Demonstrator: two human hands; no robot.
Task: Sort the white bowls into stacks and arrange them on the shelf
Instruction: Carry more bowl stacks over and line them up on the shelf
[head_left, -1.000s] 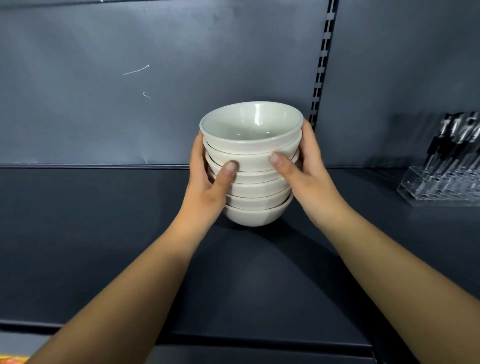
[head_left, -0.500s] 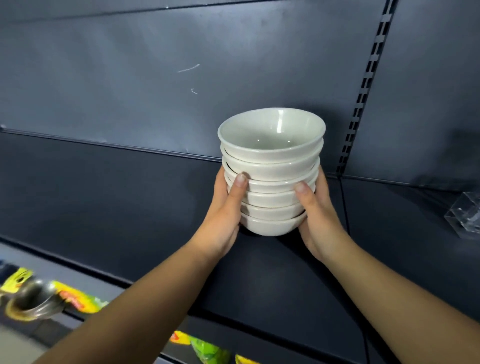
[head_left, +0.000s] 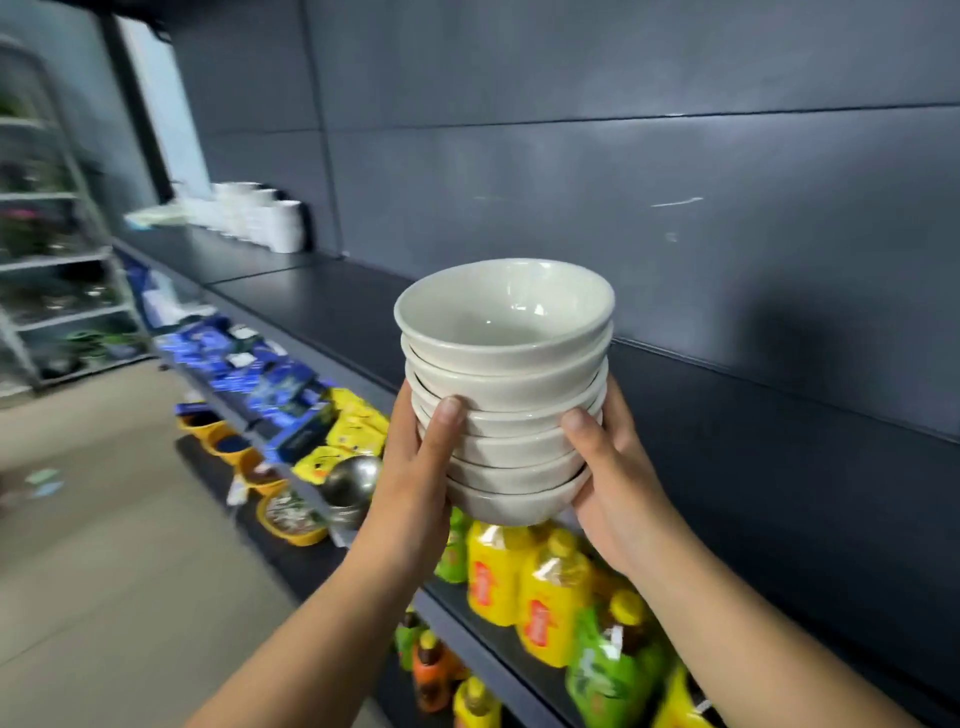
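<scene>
Above the front edge of the long dark shelf (head_left: 332, 306), a nested stack of glossy white ceramic bowls (head_left: 506, 395) is held in the air between both hands. The left hand (head_left: 415, 478) and right hand (head_left: 618, 483) clasp opposite sides, fingers curled closed around the lower bowls, thumbs pressed on the front. Far along the shelf stand blurred white stacked dishes (head_left: 260, 218). Yellow and green bottles (head_left: 550, 597) fill the shelf below.
</scene>
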